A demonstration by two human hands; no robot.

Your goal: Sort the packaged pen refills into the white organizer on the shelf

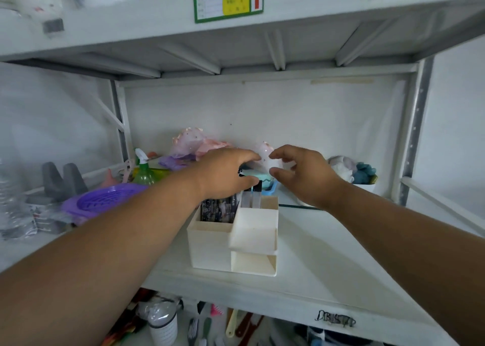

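Left hand at frame centre, fingers curled over the refills, apparently pinching their tops. Right hand just beside, fingers loosely spread, holding nothing. Refills upright in rear compartment of organizer, mid-shelf.

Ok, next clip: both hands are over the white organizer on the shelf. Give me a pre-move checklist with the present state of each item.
1. White organizer upright on the shelf: ok.
2. Refill packs standing in the left rear compartment: ok.
3. Narrow clear packs upright in the compartment beside it: ok.
4. Left hand gripping a pack: cannot tell, its fingers curl over the pack tops.
5. Right hand free: ok, loosely curled, holding nothing visible.
6. Front tray holds refills: not ok, looks bare.
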